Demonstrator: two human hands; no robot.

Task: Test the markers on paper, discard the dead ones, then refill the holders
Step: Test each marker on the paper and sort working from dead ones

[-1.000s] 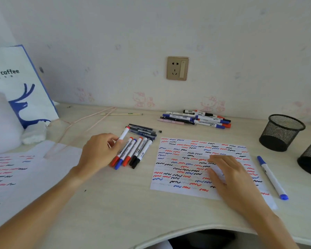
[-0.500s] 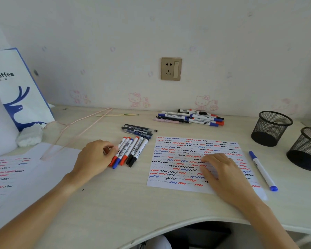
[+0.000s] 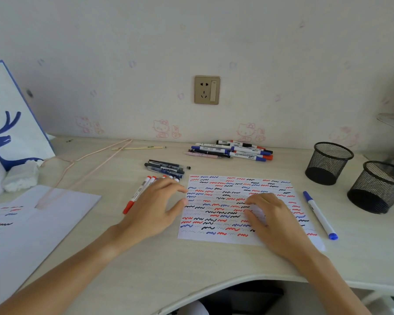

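Head view: two mesh holders (image 3: 330, 163) (image 3: 377, 187), both empty. Left hand (image 3: 156, 206) flat, fingers straight, over markers (image 3: 138, 193); right hand (image 3: 274, 220) flat on paper (image 3: 216, 196), gripping nothing.

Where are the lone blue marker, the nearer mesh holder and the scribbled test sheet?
lone blue marker (image 3: 319, 214), head view, mid barrel.
nearer mesh holder (image 3: 378, 187), head view, front wall.
scribbled test sheet (image 3: 223, 201), head view, bare middle area.
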